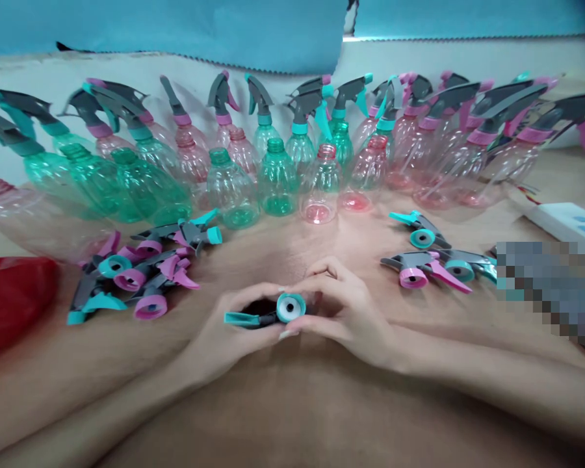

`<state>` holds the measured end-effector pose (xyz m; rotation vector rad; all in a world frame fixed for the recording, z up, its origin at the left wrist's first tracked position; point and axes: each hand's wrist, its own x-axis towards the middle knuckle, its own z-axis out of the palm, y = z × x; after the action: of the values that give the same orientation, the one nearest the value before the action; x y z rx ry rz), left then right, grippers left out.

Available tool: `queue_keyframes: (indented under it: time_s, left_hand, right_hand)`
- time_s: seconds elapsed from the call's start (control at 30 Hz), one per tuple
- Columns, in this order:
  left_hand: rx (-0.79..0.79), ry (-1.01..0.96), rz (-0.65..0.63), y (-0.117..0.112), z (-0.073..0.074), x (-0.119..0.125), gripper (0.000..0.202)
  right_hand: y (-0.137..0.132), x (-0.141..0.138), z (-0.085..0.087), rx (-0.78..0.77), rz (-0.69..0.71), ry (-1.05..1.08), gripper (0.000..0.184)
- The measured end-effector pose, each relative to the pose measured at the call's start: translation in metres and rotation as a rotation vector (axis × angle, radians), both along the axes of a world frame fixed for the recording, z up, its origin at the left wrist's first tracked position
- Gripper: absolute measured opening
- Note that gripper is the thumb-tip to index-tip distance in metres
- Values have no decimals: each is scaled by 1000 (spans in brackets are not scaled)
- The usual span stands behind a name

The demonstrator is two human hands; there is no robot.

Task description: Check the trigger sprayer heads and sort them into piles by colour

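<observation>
We grip the spray head [268, 316] with both hands closed, at the middle of the desk [292, 416] toward its near edge. The left hand [224, 341] holds the body and the right hand [351, 312] holds the cap [291, 307]. Its long axis lies left-right, with the tip pointing left.

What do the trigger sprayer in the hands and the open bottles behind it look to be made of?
The trigger sprayer looks like opaque moulded plastic, grey body with teal collar and nozzle, satin finish. The open bottles seem thin tinted clear plastic, green or pink, glossy: the table shows through them.
</observation>
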<state>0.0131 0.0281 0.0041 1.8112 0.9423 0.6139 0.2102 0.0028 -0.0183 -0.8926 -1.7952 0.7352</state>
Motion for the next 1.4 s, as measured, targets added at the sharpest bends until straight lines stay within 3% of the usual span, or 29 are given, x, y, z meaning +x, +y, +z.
queue_keyframes:
  time_s: [0.17,0.3,0.4,0.57,0.67,0.8,0.97,1.17,1.4]
  left_hand:
    - [458,90,-3,-2,0,-6,28]
    - [598,157,88,-4,-2,-6,28]
    - [713,249,113,-5,-4,-7,27]
    - [895,329,114,-6,-7,-9,29]
    - [940,351,99,-8,-6,-9,29]
    - [971,368,80,-9,-7,-8,31]
    - [930,319,87,-7,-7,-9,29]
    - [819,283,77,-4,-7,-9,24]
    - [803,279,61,-6,-6,-8,25]
  right_hand:
    - [-1,2,-2,177,-41,-86,28]
    - [-6,1,-2,203,-41,-270,32]
    - [-17,-2,-3,106,-28,-317,43]
    - [-37,-8,1,-212,-30,-342,58]
    - [-42,-10,13,-373,-48,-353,57]
    - [-39,-10,28,-595,54,-225,48]
    - [-26,-7,30,-579,69,-36,39]
    - [-22,-5,26,-607,44,34,29]
    - [-18,-3,22,-653,66,101,19]
